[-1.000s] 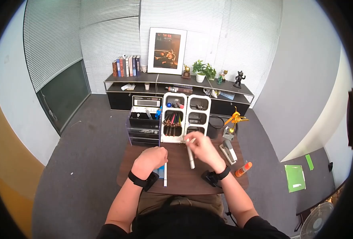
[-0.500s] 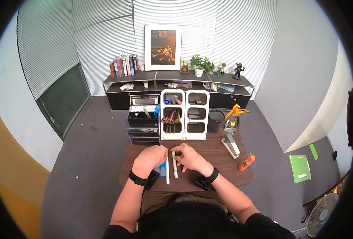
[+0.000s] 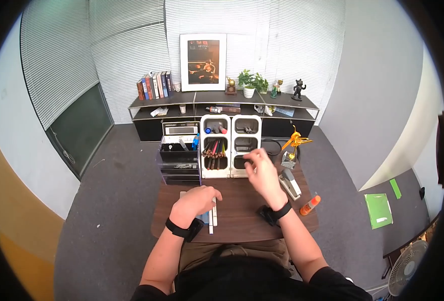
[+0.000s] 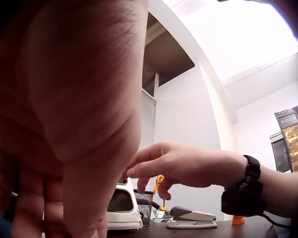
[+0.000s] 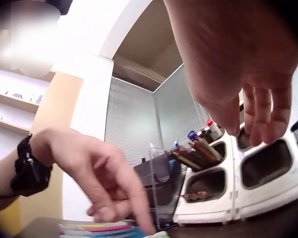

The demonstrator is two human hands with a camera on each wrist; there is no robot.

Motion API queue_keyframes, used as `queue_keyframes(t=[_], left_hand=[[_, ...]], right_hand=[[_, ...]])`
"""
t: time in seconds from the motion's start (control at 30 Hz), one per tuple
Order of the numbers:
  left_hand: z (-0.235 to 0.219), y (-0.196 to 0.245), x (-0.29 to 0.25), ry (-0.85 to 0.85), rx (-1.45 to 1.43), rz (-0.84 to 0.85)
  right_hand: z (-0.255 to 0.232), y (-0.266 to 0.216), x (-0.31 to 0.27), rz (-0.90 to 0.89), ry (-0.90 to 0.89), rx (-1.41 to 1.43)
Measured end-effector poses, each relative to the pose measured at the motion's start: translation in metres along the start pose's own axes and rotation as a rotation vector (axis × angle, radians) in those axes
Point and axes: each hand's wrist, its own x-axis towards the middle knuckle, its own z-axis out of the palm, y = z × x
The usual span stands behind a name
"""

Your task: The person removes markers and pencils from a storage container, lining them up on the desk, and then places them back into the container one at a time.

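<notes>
In the head view my left hand (image 3: 196, 204) is low over the left part of the desk, on two white pens (image 3: 211, 221) lying side by side, with a blue item (image 3: 205, 217) beside them. The right wrist view shows this left hand (image 5: 102, 173) with its index finger pointing down at the desktop, near coloured pens (image 5: 102, 230). My right hand (image 3: 263, 176) is raised before the lower compartment of the right white organizer (image 3: 246, 173), fingers loosely bent and holding nothing. In the left wrist view the right hand (image 4: 183, 163) hangs above the stapler (image 4: 192, 215).
Coloured pencils (image 3: 214, 147) and markers fill the left white organizer (image 3: 216, 173). Left of it stands a clear drawer box (image 3: 178, 165). A stapler (image 3: 289, 184), a glue bottle (image 3: 310, 205) and a golden figurine (image 3: 295, 142) stand along the desk's right side.
My right hand has let go of a white pen, now beside the other one under my left hand, and has moved right and up towards the organizer. The left fingers have spread over both pens.
</notes>
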Motion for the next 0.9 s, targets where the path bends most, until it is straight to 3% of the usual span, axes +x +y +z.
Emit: queue_keyframes(t=[0.07,0.17,0.23,0.33,0.53,0.77,0.9], left_hand=[[0.004,0.001,0.002,-0.12,-0.035,-0.066],[0.009,-0.004,0.006,-0.144,-0.041,-0.108],[0.005,0.003,0.003,-0.165,-0.026,-0.152],[0.0,0.005,0.002,-0.168,-0.032,-0.178],[-0.001,0.003,0.001,-0.158,-0.037,-0.137],[-0.015,0.01,0.001,0.046,-0.046,0.029],[-0.024,0.015,-0.003,0.07,-0.064,0.012]], right_hand=[[-0.012,0.005,0.012,-0.06,0.065,-0.111],[-0.016,0.015,0.028,-0.089,0.033,-0.141],[-0.011,0.028,0.037,-0.281,0.011,-0.237],[-0.005,0.035,0.047,-0.388,0.021,-0.341],[0.005,0.046,0.06,-0.396,0.001,-0.438],[-0.003,0.033,0.063,-0.422,0.023,-0.412],[-0.016,0.015,0.057,-0.428,0.207,-0.177]])
